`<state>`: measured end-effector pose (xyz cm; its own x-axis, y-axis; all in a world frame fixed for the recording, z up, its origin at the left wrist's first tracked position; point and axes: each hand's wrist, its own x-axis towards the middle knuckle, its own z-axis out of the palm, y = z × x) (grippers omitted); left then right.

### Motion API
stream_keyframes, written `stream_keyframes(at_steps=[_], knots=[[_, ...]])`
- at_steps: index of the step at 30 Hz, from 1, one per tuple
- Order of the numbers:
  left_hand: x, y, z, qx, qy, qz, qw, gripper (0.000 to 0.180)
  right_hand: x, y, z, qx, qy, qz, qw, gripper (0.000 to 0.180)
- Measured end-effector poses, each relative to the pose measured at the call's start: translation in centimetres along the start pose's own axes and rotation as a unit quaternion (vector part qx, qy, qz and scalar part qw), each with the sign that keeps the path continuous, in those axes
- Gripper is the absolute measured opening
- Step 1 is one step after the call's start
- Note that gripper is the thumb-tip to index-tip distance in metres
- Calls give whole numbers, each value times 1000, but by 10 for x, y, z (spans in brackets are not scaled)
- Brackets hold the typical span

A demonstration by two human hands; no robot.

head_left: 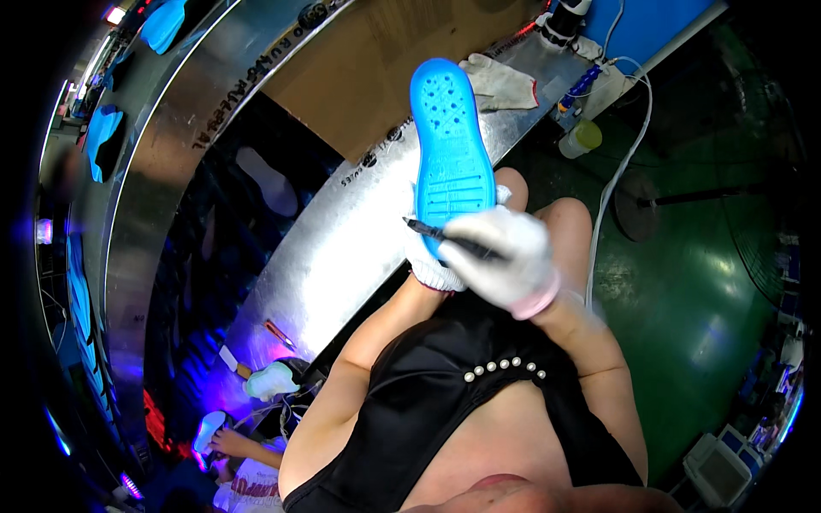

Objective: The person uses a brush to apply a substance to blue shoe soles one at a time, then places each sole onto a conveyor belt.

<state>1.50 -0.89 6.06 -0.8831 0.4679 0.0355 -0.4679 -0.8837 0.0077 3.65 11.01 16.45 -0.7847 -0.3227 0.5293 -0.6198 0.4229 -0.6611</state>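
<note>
A bright blue shoe sole [449, 150] with a grooved, dotted tread stands up in front of me over the metal bench. My left hand [428, 267], in a white knit glove, grips its lower end from behind and is mostly hidden. My right hand [506, 255], also in a white glove, holds a dark pen [446, 238] whose tip lies against the sole's heel area.
A curved shiny metal bench [342, 222] runs across, with a brown cardboard sheet [385, 60] and a spare white glove [500, 84] on it. More blue soles [103, 137] lie far left. A white cable [620, 171] and a yellow bottle [581, 137] are on the right. Another person's hand [229, 440] works at lower left.
</note>
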Motion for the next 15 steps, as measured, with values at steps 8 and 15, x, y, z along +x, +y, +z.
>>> stream_keyframes(at_steps=[8, 15], knots=[[9, 14, 12, -77, -154, -40, 984, 90, -16, -16, 12, -24, 41, -22, 999, 16], [12, 46, 20, 53, -145, -61, 986, 79, -12, 19, -1, -27, 26, -54, 998, 18]])
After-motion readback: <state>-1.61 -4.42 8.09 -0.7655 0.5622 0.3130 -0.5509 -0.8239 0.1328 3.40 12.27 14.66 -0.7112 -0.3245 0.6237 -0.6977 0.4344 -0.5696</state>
